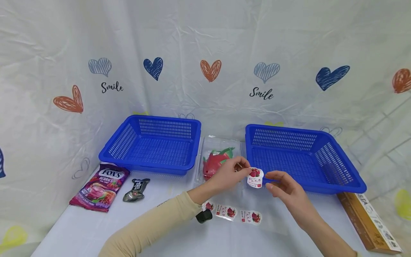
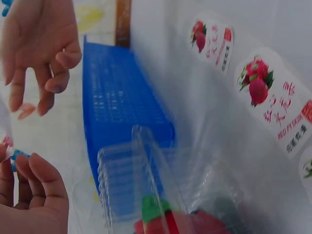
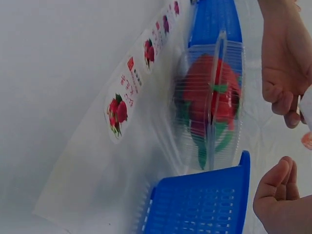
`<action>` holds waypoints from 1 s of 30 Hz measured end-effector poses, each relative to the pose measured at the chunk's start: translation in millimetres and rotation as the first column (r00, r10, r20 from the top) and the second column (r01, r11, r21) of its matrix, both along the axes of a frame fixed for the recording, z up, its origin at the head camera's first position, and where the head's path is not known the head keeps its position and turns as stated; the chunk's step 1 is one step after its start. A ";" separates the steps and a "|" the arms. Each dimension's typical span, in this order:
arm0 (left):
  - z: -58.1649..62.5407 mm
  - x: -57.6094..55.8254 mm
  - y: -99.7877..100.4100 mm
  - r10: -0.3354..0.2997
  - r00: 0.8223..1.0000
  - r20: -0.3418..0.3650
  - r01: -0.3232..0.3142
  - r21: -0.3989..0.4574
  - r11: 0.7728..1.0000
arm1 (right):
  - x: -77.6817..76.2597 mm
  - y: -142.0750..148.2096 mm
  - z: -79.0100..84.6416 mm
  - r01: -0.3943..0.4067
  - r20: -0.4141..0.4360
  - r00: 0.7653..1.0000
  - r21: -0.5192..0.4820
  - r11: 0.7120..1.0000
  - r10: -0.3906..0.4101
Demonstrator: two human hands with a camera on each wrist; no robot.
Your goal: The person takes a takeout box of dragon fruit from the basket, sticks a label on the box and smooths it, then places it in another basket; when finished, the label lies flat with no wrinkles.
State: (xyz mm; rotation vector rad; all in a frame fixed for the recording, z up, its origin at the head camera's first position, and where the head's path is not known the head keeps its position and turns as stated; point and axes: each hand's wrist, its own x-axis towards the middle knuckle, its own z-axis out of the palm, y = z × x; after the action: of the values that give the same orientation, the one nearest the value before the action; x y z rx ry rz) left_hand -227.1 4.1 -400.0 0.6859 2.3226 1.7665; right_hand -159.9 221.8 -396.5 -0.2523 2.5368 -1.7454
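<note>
My left hand pinches a white sticker printed with red dragon fruit by its edge, over the front of a clear plastic box. Inside that box lies a toy dragon fruit, partly hidden by the left hand in the head view. Just right of the sticker, my right hand hovers with relaxed, slightly bent fingers and thumb apart, holding nothing. Below the hands, a strip of dragon fruit stickers on clear backing lies on the table; the left forearm covers one end of it.
Two blue baskets stand at the back, the right basket beside the box. On the left lie a purple candy bag and a small dark packet. A long brown and white box lies at the right edge.
</note>
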 end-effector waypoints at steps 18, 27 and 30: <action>2.7 -4.9 -9.8 -0.070 0.997 -0.019 0.071 0.040 0.997 | -17.0 -14.6 8.4 -0.021 -0.110 0.993 0.131 0.991 0.036; 3.8 -4.0 -10.9 -0.051 0.997 -0.054 0.054 0.049 0.997 | -19.0 -19.7 13.8 -0.006 -0.114 0.993 0.159 0.987 0.024; 5.0 -4.5 -11.4 -0.050 0.997 -0.061 0.054 0.071 0.996 | -20.7 -20.4 14.1 -0.020 -0.125 0.991 0.160 0.987 0.040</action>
State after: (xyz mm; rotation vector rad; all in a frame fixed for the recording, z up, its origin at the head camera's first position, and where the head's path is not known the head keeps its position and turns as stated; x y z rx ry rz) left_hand -231.7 -7.3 -395.1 0.8137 2.2653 1.8393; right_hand -180.6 201.3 -382.5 -0.4045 2.7270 -1.5543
